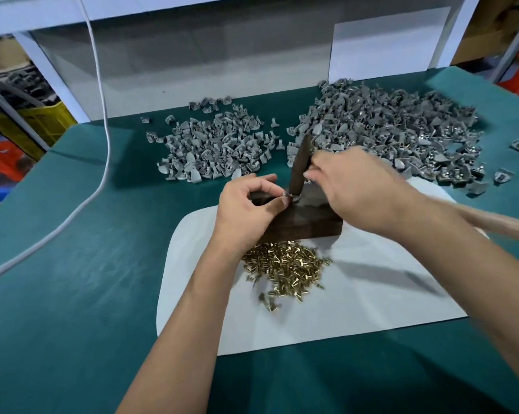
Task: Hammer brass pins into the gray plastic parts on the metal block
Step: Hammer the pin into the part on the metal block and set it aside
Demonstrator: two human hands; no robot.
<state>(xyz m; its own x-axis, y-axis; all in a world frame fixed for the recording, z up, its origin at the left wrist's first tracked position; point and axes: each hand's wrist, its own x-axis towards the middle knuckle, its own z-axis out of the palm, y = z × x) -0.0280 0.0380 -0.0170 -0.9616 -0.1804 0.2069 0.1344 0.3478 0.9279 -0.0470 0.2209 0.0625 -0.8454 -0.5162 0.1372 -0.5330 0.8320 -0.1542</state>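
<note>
Hammering is the step we judge to be in hand: our right hand (pixel 353 186) is curled around a dark, flat metal striker (pixel 300 165), its lower end down beside the part we steady on the metal block (pixel 306 222). Our left hand (pixel 246 204) pinches a small gray plastic part (pixel 289 198) between thumb and fingertip at the block's top edge. Whether a pin is already seated in it we cannot tell; the spot is small and blurred by motion.

The two hands sit close together over the block, apart from each other but both meeting at the part. The block stands on a white sheet (pixel 371 294) laid on the green table (pixel 73 294), with the heap of brass pins (pixel 285 264) just in front of it. Two piles of gray parts lie beyond: a smaller left pile (pixel 213 147) and a larger right pile (pixel 386 127), the right one showing glints of metal.

Next, we judge, the move calls for short, square taps with the fingertips kept clear of the striker's edge.
</note>
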